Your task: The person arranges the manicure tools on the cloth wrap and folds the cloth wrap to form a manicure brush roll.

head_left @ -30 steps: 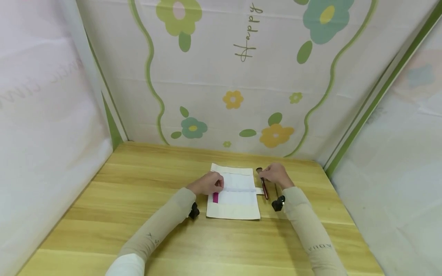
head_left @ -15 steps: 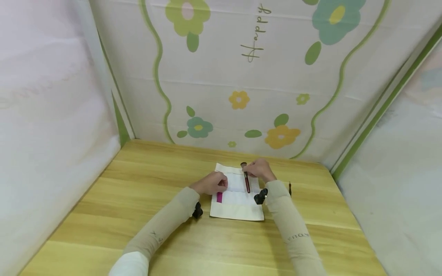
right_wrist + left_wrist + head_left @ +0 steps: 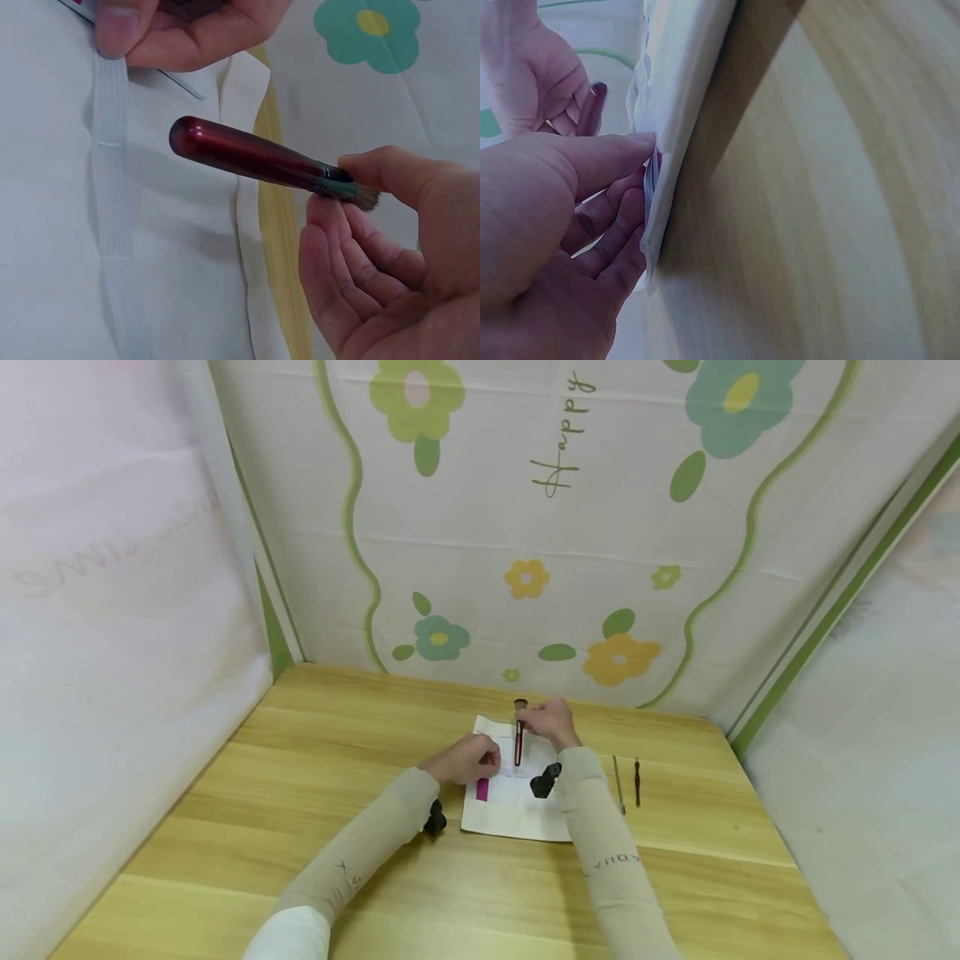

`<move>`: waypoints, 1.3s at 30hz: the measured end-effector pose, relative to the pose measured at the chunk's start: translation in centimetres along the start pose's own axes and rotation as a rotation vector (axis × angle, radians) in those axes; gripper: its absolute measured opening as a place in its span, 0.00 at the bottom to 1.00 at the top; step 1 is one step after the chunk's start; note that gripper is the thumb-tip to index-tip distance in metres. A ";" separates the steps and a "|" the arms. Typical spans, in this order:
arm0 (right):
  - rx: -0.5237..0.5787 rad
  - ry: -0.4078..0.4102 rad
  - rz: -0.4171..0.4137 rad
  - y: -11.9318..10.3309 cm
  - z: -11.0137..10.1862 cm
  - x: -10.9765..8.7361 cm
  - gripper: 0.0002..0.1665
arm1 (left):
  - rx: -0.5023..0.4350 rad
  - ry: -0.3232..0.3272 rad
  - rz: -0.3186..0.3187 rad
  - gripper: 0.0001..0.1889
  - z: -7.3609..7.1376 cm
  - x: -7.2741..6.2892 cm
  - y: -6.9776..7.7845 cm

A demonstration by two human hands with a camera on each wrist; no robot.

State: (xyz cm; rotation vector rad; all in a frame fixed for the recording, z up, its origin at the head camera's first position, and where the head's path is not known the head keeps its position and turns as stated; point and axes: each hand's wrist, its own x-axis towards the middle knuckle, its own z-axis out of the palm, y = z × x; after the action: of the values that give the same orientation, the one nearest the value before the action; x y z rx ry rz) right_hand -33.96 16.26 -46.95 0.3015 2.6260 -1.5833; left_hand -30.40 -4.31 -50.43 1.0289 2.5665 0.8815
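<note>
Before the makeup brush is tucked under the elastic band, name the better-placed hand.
Probably the right hand: it pinches the makeup brush near its bristles, handle toward the elastic band, which the left hand pinches.

The left hand [image 3: 471,758] was at the left edge of the open case [image 3: 517,822], which lay on the table [image 3: 360,710]; a band [image 3: 112,187] ran rightward from its fingertips across the case. Just before that hand was a strip [image 3: 482,789]. To its right and farther back, the right hand [image 3: 551,720] held the brush [image 3: 518,745] over the case. Right of the right hand, and nearer the person, a rod [image 3: 618,785] and a small tool [image 3: 637,785] lay side by side on the table, the tool outermost. Behind both hands hung a sheet [image 3: 465,543].
</note>
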 end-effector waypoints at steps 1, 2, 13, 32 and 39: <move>0.002 0.019 -0.018 0.1 0.2 0.0 0.21 | -0.001 -0.001 -0.003 0.10 0.0 0.0 0.0; 0.002 0.034 -0.033 0.3 0.5 0.0 0.18 | 0.002 0.000 0.001 0.09 -0.1 0.0 0.0; 0.020 0.049 -0.077 1.3 1.9 -0.7 0.14 | 0.021 0.026 0.038 0.08 -0.2 -0.1 0.2; 0.044 -0.166 -0.003 1.2 1.9 -2.9 0.12 | -0.009 0.055 0.066 0.07 -0.3 -0.3 0.4; -0.030 -0.248 0.054 1.2 1.2 -3.5 0.13 | -0.028 0.046 0.068 0.08 -0.3 -0.4 0.2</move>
State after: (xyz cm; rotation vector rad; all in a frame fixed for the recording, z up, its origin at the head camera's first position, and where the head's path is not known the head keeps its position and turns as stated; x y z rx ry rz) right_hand -30.38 15.24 -48.08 0.1602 2.4305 -1.4584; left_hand -30.15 -4.55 -50.03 1.1058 2.5627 0.9655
